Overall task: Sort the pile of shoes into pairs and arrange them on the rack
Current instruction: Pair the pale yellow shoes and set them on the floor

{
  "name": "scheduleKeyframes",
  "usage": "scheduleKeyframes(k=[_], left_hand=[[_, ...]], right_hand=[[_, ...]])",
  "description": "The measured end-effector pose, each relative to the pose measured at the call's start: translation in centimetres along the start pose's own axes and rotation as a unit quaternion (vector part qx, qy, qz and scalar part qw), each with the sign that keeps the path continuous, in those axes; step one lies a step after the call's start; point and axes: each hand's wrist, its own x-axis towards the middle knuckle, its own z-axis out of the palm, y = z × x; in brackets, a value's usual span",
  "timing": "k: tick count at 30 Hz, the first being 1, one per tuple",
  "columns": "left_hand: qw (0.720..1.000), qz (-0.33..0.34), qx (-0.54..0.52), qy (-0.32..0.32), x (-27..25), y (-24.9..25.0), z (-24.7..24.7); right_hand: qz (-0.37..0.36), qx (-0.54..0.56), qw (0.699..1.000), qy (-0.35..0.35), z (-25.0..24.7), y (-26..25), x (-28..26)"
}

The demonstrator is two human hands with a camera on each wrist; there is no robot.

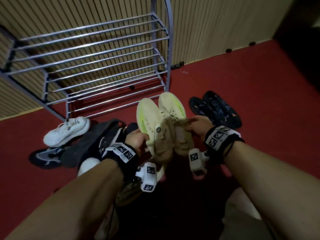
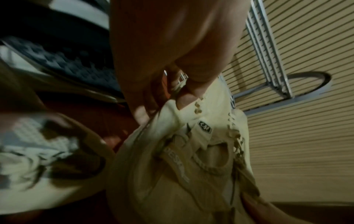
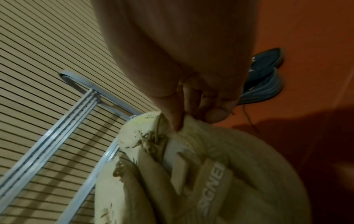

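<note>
Two cream sneakers with neon-yellow soles are held up side by side, toes toward the rack. My left hand [image 1: 139, 140] grips the left cream sneaker [image 1: 152, 122] by its collar; in the left wrist view my fingers [image 2: 182, 84] pinch that sneaker [image 2: 191, 151] at the tongue edge. My right hand [image 1: 197, 126] grips the right cream sneaker [image 1: 173, 110] by its collar, and in the right wrist view the fingertips [image 3: 178, 121] pinch the shoe's [image 3: 220, 166] rim. The grey metal rack [image 1: 97, 66] stands empty just beyond.
On the red floor lie a white sneaker [image 1: 66, 131], a grey-black sneaker [image 1: 46, 157] and dark shoes [image 1: 107, 135] at left. A dark navy pair [image 1: 215, 109] sits at right. A slatted beige wall [image 1: 216, 23] backs the rack.
</note>
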Motion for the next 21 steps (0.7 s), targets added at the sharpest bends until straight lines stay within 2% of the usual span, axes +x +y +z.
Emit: scheduleKeyframes(k=[4,10,14,19,21], left_hand=[[0.999,0.026,0.008,0.047,4.1,-1.0,2.8],[0.997,0.046,0.022,0.063,8.1,-1.9,5.0],[0.999,0.031,0.029,0.033,11.3,-3.0,6.2],[0.999,-0.019,0.000,0.027,14.0,-4.3,8.6],[0.999,-0.029,-0.014,0.016,15.0,-5.0,9.0]], right_hand=[[0.020,-0.080,0.997,-0.001,-1.5,0.2,5.3],[0.068,-0.073,0.992,0.082,-1.7,2.4,10.8],[0.082,-0.084,0.988,0.103,-1.0,4.1,13.9],[0.085,-0.088,0.980,0.156,-1.2,4.7,16.6],[0.087,-0.106,0.982,0.132,-1.7,5.1,17.1]])
